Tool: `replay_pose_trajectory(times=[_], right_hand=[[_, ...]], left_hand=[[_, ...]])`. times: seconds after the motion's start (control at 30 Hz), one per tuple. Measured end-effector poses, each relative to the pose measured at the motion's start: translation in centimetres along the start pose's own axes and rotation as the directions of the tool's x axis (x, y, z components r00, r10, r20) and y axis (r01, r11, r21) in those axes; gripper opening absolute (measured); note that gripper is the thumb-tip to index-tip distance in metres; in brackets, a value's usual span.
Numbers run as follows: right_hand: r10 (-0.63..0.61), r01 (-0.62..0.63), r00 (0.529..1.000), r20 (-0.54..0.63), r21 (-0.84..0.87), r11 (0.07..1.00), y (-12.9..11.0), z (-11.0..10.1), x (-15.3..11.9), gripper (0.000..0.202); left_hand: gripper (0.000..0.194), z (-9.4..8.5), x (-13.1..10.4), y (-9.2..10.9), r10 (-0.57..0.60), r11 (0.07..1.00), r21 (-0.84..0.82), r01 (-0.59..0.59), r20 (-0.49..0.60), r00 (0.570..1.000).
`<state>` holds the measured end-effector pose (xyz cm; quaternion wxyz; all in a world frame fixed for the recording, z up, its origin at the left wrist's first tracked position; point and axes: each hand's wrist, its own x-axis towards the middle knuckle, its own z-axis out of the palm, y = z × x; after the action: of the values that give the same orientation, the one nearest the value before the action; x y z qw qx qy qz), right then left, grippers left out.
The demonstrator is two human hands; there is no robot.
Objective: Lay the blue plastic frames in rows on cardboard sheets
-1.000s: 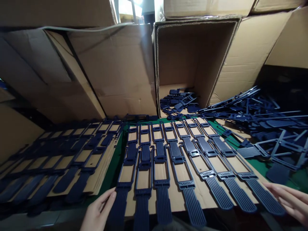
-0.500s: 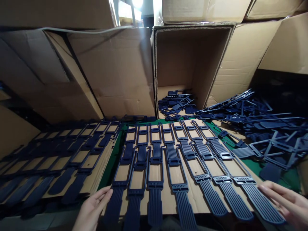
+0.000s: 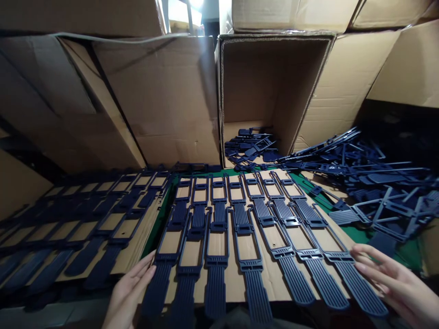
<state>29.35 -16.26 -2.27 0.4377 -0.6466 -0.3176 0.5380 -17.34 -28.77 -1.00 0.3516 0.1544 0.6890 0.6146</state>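
Note:
A cardboard sheet [image 3: 235, 285] lies in front of me, bearing two rows of dark blue plastic frames with ribbed tongues [image 3: 294, 279]. The near row's tongues reach past the sheet's front edge. My left hand [image 3: 131, 289] grips the sheet's left edge, its fingertips beside the leftmost near frame. On the opposite side, my right hand [image 3: 391, 281] is closed at the right edge, with fingers against the rightmost near frame [image 3: 360, 283]. Parts of both hands' grip are hidden under the sheet.
To the left, a stack of cardboard sheets [image 3: 137, 256] carries similar frames. An open cardboard box [image 3: 252, 82] holds loose blue parts [image 3: 252, 148] at the back. A tangled heap of blue parts [image 3: 370, 178] lies at right on the green surface [image 3: 409, 253].
The cardboard sheet and its frames have shifted slightly left. My right hand has moved left and up with its edge, and my left hand slightly up.

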Motion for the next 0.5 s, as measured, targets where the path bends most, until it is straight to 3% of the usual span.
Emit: replay_pose_trajectory(times=[0.1,0.27,0.5], right_hand=[[0.132,-0.141,0.986,0.106,0.088,0.986,-0.2,-0.1,0.0,0.05],[0.125,-0.136,0.984,0.128,0.078,0.988,0.0,-0.5,0.0,0.048],[0.034,-0.043,0.983,0.179,0.046,0.998,0.3,-0.8,-0.1,0.04]], left_hand=[[0.069,0.6,-0.6,0.2,0.027,0.999,-0.021,-0.026,0.024,0.999],[0.079,0.9,-0.8,0.8,0.029,0.999,-0.034,-0.027,0.058,0.998],[0.074,1.8,-1.6,0.6,0.034,0.995,-0.096,-0.036,-0.028,0.999]])
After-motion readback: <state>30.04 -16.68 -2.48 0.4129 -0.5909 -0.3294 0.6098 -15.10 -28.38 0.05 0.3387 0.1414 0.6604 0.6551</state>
